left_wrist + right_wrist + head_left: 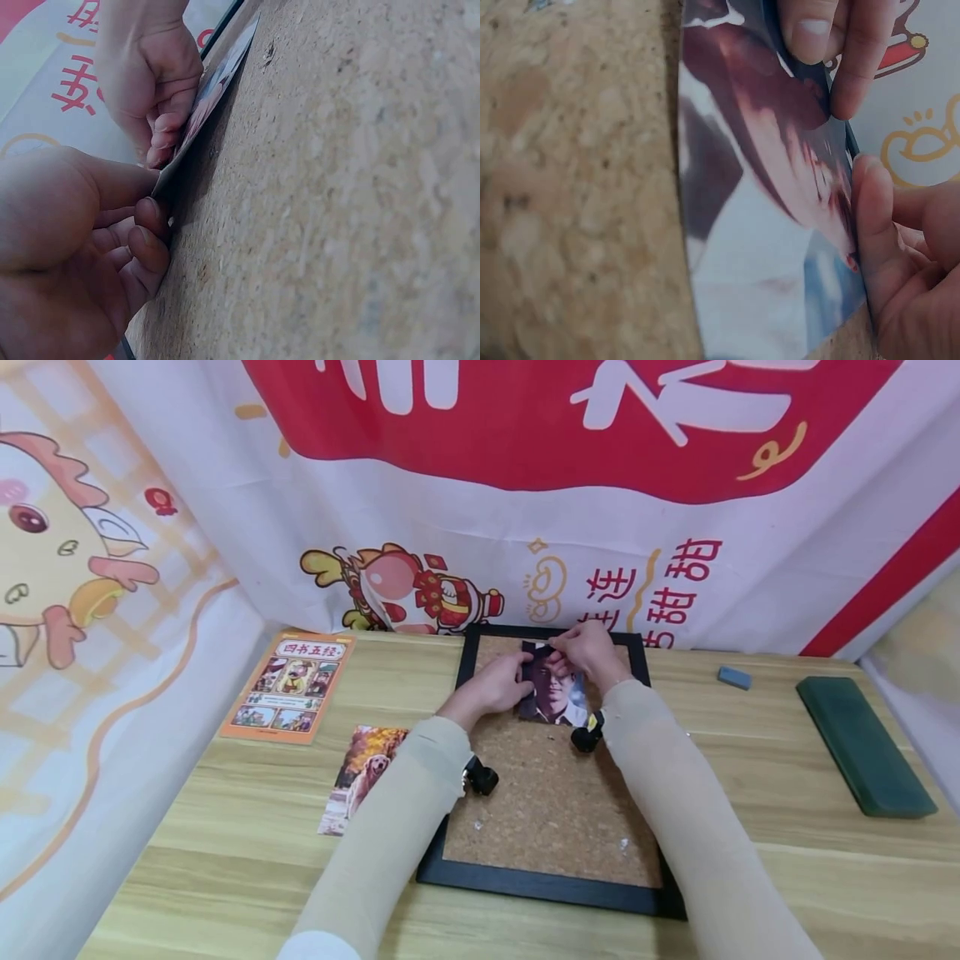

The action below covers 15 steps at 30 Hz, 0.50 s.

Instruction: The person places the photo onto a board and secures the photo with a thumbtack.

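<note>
A portrait photo [553, 697] lies near the top of a black-framed cork board [551, 814]. My left hand [501, 683] pinches the photo's upper left corner, thumb on top and fingers beneath, as the left wrist view shows. At the photo's top edge is my right hand [592, 652], its fingers curled with the tips right at the edge. I cannot tell whether it pinches something small there. In the left wrist view the photo [217, 90] stands slightly tilted off the cork. The right wrist view shows the photo [757, 187] close up, both hands' fingertips along its edge.
Left of the board lie a dog photo [367, 772], partly behind my left sleeve, and an orange booklet [288, 689]. A blue eraser-like block [734, 677] and a dark green case [862, 747] lie to the right. Small clear bits [624, 843] dot the lower cork. A printed cloth [480, 510] hangs behind.
</note>
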### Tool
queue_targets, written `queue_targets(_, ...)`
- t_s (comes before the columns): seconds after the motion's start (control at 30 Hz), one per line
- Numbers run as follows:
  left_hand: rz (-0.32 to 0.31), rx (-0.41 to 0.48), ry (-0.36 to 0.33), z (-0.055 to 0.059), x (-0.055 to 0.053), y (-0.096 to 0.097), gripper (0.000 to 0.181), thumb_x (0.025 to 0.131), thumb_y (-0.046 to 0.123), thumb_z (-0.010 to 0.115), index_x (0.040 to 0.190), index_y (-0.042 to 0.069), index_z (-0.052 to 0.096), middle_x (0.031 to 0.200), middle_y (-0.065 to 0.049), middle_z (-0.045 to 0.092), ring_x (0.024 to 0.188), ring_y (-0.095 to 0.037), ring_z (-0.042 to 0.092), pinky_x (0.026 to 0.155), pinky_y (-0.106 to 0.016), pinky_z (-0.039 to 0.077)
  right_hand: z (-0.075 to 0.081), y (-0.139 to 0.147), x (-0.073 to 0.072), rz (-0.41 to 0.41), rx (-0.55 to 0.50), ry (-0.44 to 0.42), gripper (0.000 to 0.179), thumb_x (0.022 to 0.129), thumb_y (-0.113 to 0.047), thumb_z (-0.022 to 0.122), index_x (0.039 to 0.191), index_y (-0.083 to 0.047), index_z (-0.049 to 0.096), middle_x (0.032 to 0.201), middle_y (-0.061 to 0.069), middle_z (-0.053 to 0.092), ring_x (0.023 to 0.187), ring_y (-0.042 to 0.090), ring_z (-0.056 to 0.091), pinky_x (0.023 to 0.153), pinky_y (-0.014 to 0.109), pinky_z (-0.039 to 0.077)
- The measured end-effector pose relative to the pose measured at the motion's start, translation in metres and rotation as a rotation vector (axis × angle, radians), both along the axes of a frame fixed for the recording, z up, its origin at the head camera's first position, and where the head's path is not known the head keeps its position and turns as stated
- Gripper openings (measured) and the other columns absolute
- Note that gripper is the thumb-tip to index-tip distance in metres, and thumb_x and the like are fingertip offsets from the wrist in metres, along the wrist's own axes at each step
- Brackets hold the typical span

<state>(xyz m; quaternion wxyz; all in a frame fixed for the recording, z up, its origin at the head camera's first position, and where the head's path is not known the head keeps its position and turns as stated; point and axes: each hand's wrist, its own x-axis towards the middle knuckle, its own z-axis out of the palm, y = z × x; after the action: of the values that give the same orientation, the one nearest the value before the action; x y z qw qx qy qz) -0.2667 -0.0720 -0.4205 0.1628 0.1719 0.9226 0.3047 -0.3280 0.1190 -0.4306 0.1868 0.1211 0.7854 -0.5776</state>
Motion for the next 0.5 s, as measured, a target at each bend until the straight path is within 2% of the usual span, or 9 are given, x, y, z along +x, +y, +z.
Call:
queue_targets(0.17, -0.002, -0.004, -0.014, 0.0002, 0.0000, 0.0008, 0.057, 0.110, 0.017, 0.061, 0.162, 0.001, 0.044, 0.095, -0.003, 0.056, 0.082, -0.016, 0.054, 0.074, -0.025, 0.041, -0.0034, 0.0017, 0.0028, -0.029, -0.009, 0.024, 0.028, 0.109, -0.016, 0.066, 0.117, 0.010, 0.071, 0.062, 0.001, 0.070, 0.050, 0.010, 0.066, 0.053, 0.026, 0.059)
queue_targets(0.5, 0.015, -0.015, -0.029, 0.0003, 0.0004, 0.0016, 0.058, 0.110, 0.018, 0.060, 0.163, 0.004, 0.043, 0.099, -0.005, 0.057, 0.087, -0.018, 0.055, 0.079, -0.029, 0.043, -0.0058, -0.0006, 0.0028, -0.047, 0.009, 0.035, 0.029, 0.109, -0.019, 0.065, 0.118, 0.007, 0.076, 0.065, -0.002, 0.071, 0.051, 0.008, 0.063, 0.051, 0.023, 0.055)
